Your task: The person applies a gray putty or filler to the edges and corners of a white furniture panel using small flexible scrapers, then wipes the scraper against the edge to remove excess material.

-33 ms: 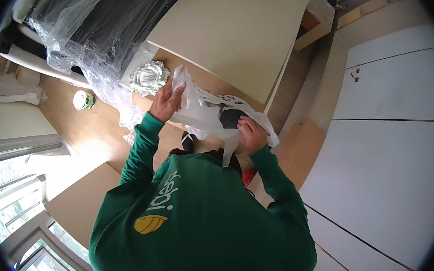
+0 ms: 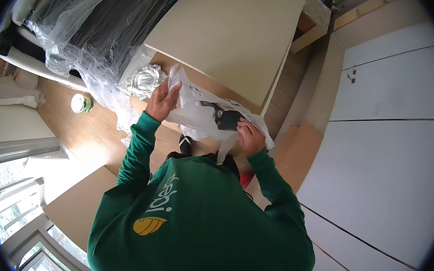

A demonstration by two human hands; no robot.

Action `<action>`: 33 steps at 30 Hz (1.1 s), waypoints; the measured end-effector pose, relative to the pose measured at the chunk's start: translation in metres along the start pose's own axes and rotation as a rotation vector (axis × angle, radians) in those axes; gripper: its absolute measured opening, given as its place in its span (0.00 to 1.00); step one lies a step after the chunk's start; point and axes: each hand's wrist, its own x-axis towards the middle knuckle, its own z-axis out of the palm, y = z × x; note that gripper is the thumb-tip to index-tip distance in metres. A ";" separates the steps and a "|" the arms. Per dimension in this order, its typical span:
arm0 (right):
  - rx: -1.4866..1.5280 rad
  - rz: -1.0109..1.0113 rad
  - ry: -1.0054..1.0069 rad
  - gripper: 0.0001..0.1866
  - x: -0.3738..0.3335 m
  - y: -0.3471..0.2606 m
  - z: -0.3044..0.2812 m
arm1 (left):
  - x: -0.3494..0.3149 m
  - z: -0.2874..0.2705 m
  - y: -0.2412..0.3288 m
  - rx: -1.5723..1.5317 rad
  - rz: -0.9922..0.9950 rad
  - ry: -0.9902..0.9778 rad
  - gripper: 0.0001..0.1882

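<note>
Left hand (image 2: 163, 101) pinches the left edge of a white plastic bag (image 2: 187, 113). Right hand (image 2: 251, 138) grips a dark piece (image 2: 227, 120) at the bag's mouth; looks like bag film is caught too. Bag's above the floor (image 2: 108, 135), silver crumpled bundle (image 2: 146, 81) beside left hand.

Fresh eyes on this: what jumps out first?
A big green sweatshirt fills the lower middle. Just above it, the left hand holds a white plastic bag and the right hand grips a dark object within its folds. Crumpled clear wrap sprawls at upper left.
</note>
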 end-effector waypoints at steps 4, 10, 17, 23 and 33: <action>0.092 0.207 0.070 0.07 0.004 -0.024 -0.021 | 0.026 -0.011 0.010 0.069 0.076 0.007 0.27; 0.902 0.631 0.522 0.09 0.013 -0.058 -0.029 | 0.053 -0.012 -0.062 0.650 0.468 0.070 0.32; 1.306 0.749 0.607 0.16 0.029 -0.066 -0.079 | -0.014 -0.013 0.053 0.651 0.442 0.298 0.20; 1.034 0.708 0.402 0.19 -0.007 -0.045 -0.082 | -0.053 0.135 0.096 -0.057 0.338 -0.226 0.53; 0.546 0.222 -0.014 0.58 -0.097 0.033 -0.192 | -0.071 0.337 0.052 -0.715 -0.301 -0.490 0.44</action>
